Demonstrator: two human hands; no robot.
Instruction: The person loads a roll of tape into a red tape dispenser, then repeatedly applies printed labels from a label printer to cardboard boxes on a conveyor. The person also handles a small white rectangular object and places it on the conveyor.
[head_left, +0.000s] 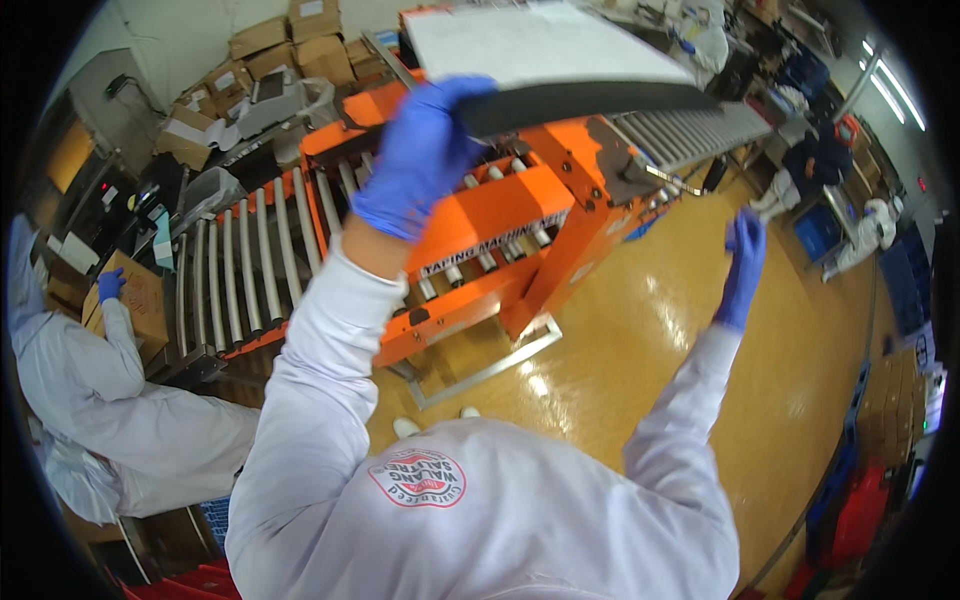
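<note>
My left hand, in a blue glove, is raised at the left end of a long black panel with a white sheet-like top. Its fingers are closed around the panel's edge, though the fingertips are partly hidden. Below and behind it stands an orange taping machine with metal rollers. My right hand, also gloved in blue, is held out to the right over the yellow floor, apart from the machine. Its fingers are bunched and blurred, and whether they hold anything does not show.
A roller conveyor runs left from the machine, and another lies beyond it. At the far left a co-worker's gloved hand rests on a cardboard box. Cardboard boxes are stacked behind. A person stands at the right.
</note>
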